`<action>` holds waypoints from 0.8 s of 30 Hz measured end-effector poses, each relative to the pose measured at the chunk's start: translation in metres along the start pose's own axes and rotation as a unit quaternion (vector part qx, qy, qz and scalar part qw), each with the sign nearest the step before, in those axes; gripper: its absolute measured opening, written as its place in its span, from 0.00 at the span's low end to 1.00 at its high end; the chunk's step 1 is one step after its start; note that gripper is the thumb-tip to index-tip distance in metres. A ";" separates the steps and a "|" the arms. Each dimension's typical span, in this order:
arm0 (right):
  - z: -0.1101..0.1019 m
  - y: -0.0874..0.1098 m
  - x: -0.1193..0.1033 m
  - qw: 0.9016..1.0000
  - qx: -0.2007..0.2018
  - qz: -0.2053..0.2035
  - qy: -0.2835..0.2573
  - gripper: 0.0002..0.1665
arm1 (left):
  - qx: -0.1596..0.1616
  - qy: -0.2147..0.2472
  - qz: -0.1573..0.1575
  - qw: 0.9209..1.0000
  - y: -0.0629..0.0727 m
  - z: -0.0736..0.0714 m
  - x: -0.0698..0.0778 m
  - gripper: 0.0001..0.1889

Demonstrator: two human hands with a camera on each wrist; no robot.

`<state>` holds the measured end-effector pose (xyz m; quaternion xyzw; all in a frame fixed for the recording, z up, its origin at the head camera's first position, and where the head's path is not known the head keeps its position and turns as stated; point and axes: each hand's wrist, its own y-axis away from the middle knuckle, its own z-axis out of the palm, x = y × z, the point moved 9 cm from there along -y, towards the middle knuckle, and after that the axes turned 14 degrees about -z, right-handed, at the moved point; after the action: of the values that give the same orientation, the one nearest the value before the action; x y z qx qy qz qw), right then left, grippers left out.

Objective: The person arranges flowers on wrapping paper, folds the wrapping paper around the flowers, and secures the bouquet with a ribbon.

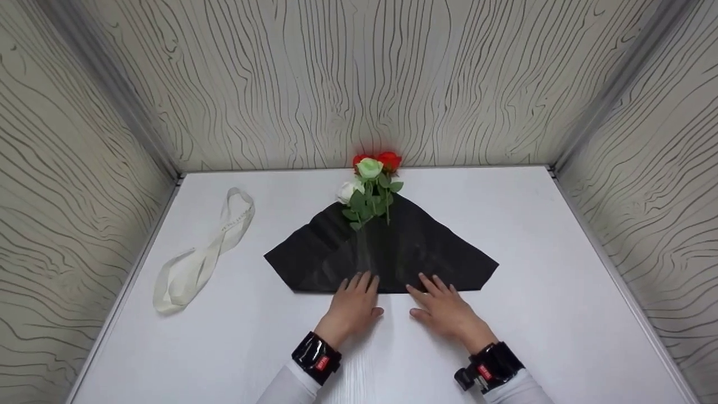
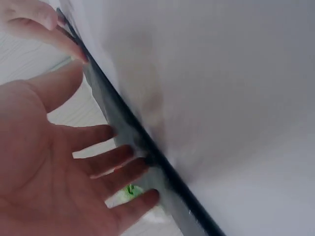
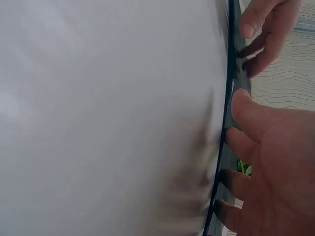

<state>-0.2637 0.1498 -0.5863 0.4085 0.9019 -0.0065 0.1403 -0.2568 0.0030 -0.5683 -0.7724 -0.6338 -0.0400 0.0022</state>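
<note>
On my feed, red labels (image 1: 322, 363) mark both glossy black wrist straps (image 1: 307, 349), their lettering too small to read. The left hand (image 1: 353, 306) and right hand (image 1: 447, 314) rest, fingers extended, along the near edge of a black, fan-shaped, paper-like sheet (image 1: 418, 247), mid-table. Near the white table's (image 1: 561, 314) left edge, a looped cream ribbon (image 1: 213, 252) bears illegible print. Red, pale-green and white roses (image 1: 370, 168) top the sheet, by the far edge.

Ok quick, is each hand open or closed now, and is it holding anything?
Left hand: open, touching the black wrapping sheet's near edge, holding nothing.
Right hand: open, touching the same edge, holding nothing.
</note>
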 end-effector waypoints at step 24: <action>0.006 0.004 0.003 1.000 -0.012 -0.011 -0.007 0.35 | -0.070 0.046 -0.036 0.996 0.040 0.013 -0.075 0.39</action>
<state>-0.2610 0.1535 -0.5927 0.3971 0.9052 0.0002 0.1511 -0.2319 -0.0777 -0.5842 -0.7448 -0.6559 -0.1202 -0.0245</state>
